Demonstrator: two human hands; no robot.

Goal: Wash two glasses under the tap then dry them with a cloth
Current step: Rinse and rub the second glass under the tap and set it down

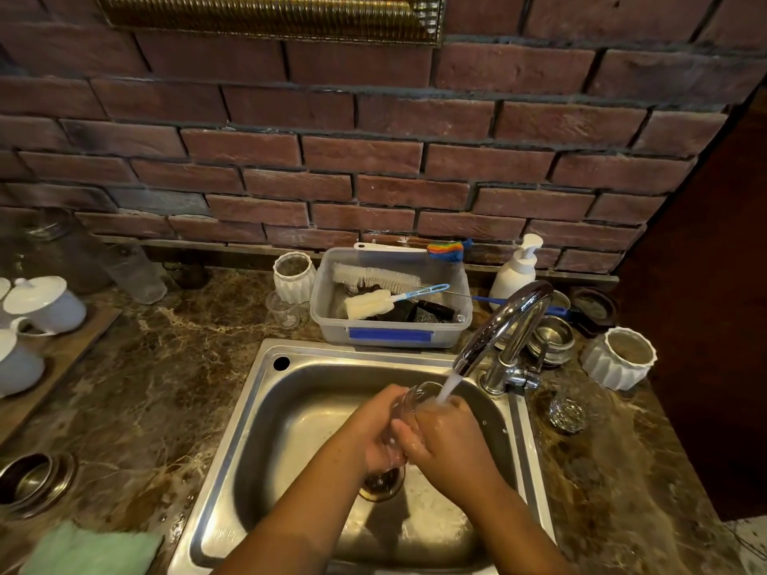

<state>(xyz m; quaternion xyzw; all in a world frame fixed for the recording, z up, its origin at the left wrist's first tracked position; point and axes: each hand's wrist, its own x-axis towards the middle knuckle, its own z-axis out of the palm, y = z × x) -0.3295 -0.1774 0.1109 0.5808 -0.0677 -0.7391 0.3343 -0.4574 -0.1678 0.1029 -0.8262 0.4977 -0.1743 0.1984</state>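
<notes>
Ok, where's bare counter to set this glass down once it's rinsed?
Best: the brown marble counter left of the steel sink, between the wooden board and green cloth. Crowded: behind the sink, the grey plastic tub; right of the chrome tap, a cut-glass tumbler and white fluted pot.

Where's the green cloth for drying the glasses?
In the head view, the green cloth lies at the bottom left on the marble counter, just left of the steel sink and below a round metal bowl.
</notes>
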